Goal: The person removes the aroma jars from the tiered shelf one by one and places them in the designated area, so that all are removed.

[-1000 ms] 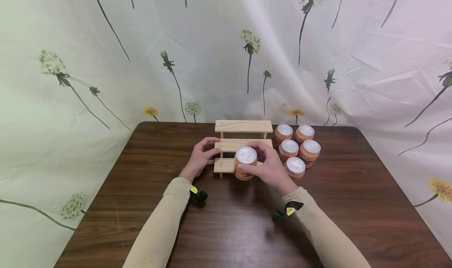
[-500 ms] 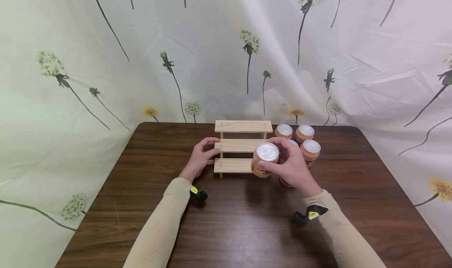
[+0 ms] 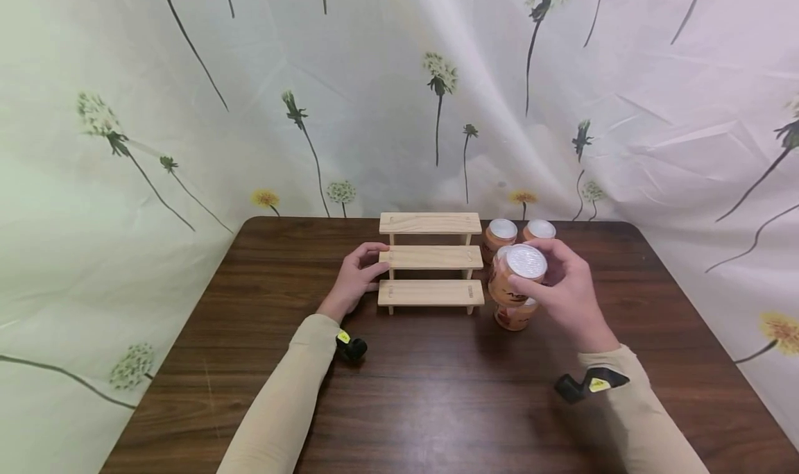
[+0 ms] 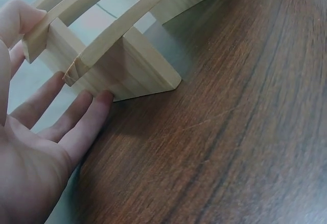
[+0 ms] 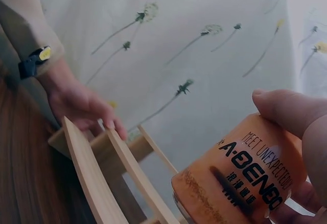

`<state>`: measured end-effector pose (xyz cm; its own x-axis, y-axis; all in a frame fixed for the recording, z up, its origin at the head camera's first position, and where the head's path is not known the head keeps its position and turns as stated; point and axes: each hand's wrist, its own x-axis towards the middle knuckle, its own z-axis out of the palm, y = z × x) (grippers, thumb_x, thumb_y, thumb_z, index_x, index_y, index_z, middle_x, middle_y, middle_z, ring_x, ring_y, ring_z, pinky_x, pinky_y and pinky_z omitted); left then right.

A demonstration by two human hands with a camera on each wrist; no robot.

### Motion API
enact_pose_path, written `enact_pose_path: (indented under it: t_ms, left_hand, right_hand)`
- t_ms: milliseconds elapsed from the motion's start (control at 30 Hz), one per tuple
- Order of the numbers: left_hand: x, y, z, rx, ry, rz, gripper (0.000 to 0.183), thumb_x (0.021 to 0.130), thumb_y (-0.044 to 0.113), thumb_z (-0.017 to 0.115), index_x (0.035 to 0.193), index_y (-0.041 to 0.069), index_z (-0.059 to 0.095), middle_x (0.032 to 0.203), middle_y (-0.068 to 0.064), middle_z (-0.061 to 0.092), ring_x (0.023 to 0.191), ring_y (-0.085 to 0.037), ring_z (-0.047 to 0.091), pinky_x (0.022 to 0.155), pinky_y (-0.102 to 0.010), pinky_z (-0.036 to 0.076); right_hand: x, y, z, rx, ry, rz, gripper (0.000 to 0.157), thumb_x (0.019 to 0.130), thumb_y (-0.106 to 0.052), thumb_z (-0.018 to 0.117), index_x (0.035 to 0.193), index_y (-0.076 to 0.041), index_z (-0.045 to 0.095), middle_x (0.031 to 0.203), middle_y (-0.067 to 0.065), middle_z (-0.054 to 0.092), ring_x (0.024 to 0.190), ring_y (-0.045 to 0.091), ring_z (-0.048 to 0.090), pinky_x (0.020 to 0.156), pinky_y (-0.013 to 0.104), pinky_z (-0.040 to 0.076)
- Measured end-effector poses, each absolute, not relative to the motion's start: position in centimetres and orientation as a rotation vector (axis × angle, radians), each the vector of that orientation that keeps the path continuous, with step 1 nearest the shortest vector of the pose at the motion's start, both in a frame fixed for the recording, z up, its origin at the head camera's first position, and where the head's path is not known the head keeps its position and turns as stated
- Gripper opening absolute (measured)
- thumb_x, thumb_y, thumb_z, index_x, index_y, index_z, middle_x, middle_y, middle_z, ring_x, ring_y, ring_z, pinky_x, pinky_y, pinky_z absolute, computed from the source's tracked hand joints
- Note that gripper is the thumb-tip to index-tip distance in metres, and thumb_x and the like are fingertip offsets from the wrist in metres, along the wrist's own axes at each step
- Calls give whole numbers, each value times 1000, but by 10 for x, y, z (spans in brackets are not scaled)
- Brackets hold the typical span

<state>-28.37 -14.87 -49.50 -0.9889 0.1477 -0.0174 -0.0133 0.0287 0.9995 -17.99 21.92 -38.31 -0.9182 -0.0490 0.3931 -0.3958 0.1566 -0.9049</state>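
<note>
My right hand [image 3: 576, 297] grips an orange can [image 3: 512, 283] with a ridged silver top, thumb on the near side and fingers round the far side. Black lettering shows on its label in the right wrist view. The can overlaps another orange can [image 3: 513, 319] standing behind and below it. A three-tier wooden display rack [image 3: 431, 257] stands to its left. At the rack's left end my left hand [image 3: 354, 280] holds the middle shelf between thumb and index finger. In the left wrist view the other fingers [image 4: 89, 124] reach the rack's side panel low down.
Behind the held can, more orange cans [image 3: 500, 241] stand right of the rack, some partly hidden by the right hand. The dark wooden table [image 3: 399, 391] ends at the back against a flower-printed curtain [image 3: 374, 113].
My right hand has carried the can rightward from in front of the rack's lowest shelf to over the grouped cans. My left hand stays on the rack.
</note>
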Motion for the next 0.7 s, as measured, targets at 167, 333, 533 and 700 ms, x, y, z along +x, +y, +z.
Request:
enact_pose_path:
  t_ms: [167,333,533,700]
  left_hand:
    - [-283,-148,-494,121,2163,2103,39,100,14,71,138,13,62,144,-16,53,121,-29,60,79,-41,63]
    - [-283,-150,-495,116,2141,2097,41,101,13,70,141,12,60,148,-16,52,123,-29,59,80,-42,63]
    - [-284,-151,-492,110,2138,2079,40,100,9,69,140,7,60,146,-18,52,121,-29,60,80,-42,63]
    - [-283,-148,-493,115,2133,2102,41,101,12,70,140,11,61,147,-16,52,121,-28,60,79,-39,63]
  right_hand:
    - [-175,235,-382,379,-2153,1808,53,80,12,84,128,5,63,120,4,70,98,13,67,79,20,57]
    - [-170,250,-382,344,-2137,1798,52,80,13,84,127,6,62,115,3,71,94,11,67,75,19,56]
    - [-167,265,-381,310,-2147,1728,52,79,13,85,126,6,63,114,4,70,96,10,67,76,17,55]
    - [-164,276,-383,276,-2179,1654,52,79,11,86,125,5,63,113,1,70,95,8,68,77,15,54]
